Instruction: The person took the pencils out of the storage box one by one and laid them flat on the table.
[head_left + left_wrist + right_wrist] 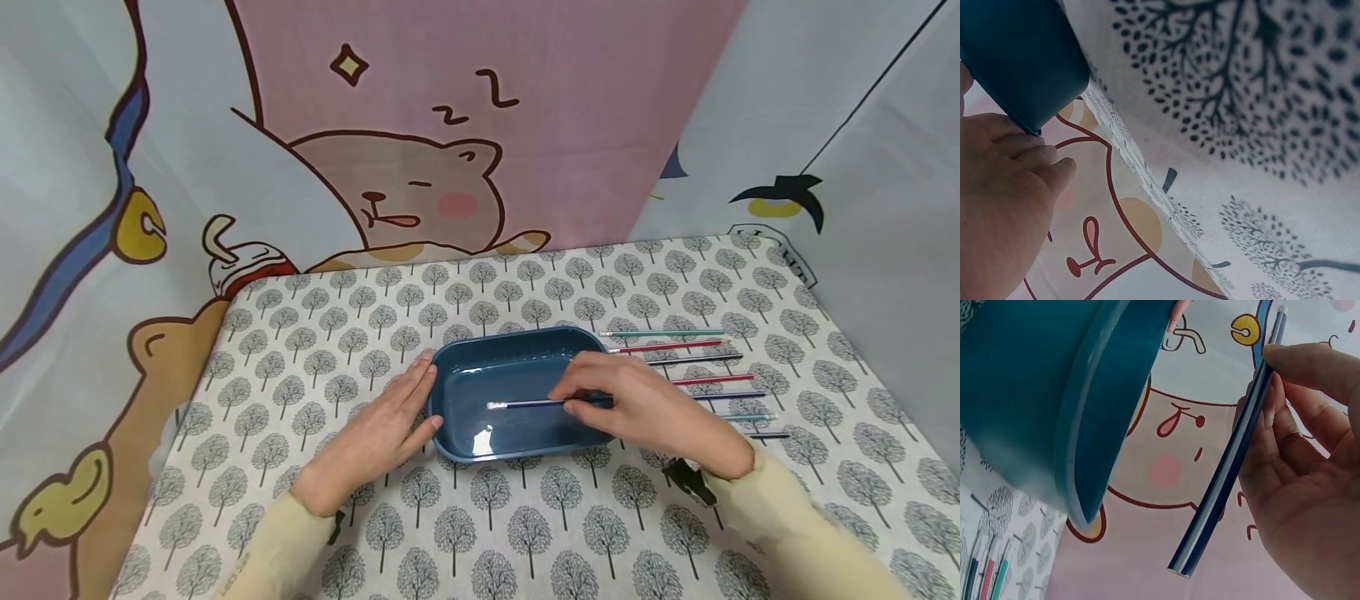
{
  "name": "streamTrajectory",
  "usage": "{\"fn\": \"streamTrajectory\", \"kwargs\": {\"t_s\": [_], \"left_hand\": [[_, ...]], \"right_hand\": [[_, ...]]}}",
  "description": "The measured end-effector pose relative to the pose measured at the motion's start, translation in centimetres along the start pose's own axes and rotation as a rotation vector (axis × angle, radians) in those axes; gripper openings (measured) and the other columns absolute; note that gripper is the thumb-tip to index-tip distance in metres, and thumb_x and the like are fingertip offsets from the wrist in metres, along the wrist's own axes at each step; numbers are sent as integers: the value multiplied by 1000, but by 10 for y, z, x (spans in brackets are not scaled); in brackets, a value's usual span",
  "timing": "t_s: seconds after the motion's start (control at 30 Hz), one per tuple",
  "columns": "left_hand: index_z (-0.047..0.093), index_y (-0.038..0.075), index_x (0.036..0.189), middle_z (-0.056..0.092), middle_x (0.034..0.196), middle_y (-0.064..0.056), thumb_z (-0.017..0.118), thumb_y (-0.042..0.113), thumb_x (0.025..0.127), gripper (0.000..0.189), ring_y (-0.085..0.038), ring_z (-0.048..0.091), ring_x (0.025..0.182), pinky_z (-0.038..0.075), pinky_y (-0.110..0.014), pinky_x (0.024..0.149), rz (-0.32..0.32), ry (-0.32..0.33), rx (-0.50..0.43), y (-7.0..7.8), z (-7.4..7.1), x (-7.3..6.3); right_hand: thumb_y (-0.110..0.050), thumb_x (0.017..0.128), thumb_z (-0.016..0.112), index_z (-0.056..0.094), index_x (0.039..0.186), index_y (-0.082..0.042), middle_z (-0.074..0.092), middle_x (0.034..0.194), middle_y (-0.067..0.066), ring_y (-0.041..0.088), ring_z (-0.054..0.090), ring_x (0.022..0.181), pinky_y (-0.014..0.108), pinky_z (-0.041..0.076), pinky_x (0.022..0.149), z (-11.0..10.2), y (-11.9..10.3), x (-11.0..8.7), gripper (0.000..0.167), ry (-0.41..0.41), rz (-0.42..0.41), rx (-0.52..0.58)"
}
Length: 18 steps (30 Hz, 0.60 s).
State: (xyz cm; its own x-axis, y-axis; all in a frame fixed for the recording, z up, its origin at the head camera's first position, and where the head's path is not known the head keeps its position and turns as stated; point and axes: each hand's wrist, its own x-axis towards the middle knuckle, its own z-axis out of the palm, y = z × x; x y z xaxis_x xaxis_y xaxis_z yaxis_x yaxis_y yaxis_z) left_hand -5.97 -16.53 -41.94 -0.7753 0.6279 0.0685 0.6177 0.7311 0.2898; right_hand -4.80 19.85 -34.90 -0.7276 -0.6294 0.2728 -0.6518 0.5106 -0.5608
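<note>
A dark blue rectangular dish (472, 383) stands on the tablecloth. My left hand (375, 429) is at its left end, with straight fingers touching the rim; the left wrist view shows these fingers against the dish's outer edge (1029, 56). Over the right part of the dish, my right hand (648, 404) pinches a dark blue pencil (528, 405) between thumb and fingers. Its white-tipped end points left above the dish floor. In the right wrist view the pencil (1229, 456) shows a pale stripe and a flat, unsharpened near end.
Several more pencils lie roughly parallel on the cloth right of the dish, among them a green one (660, 333), a red one (716, 380) and a black one (705, 360). My right forearm partly covers the lower ones. A cartoon-printed curtain (585, 108) hangs behind the table.
</note>
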Motion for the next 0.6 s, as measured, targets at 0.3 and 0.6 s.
{"fn": "streamTrajectory", "kwargs": {"t_s": [0.3,0.6], "left_hand": [[23,0,162,12,173,-14,36,52,111,74,-28,19,157,29,-50,124,-6,-4,1,0,-1,-1],[22,1,163,5,174,-9,38,51,111,74,-27,17,158,28,-49,125,-14,-14,-9,1,-1,0]], "right_hand": [[-1,86,81,79,105,-19,69,104,-15,-1,62,85,23,57,67,-12,4,-19,27,59,-36,-41],[3,81,82,80,107,-23,68,104,-16,0,60,86,17,52,69,-23,6,-40,37,112,-25,-103]]}}
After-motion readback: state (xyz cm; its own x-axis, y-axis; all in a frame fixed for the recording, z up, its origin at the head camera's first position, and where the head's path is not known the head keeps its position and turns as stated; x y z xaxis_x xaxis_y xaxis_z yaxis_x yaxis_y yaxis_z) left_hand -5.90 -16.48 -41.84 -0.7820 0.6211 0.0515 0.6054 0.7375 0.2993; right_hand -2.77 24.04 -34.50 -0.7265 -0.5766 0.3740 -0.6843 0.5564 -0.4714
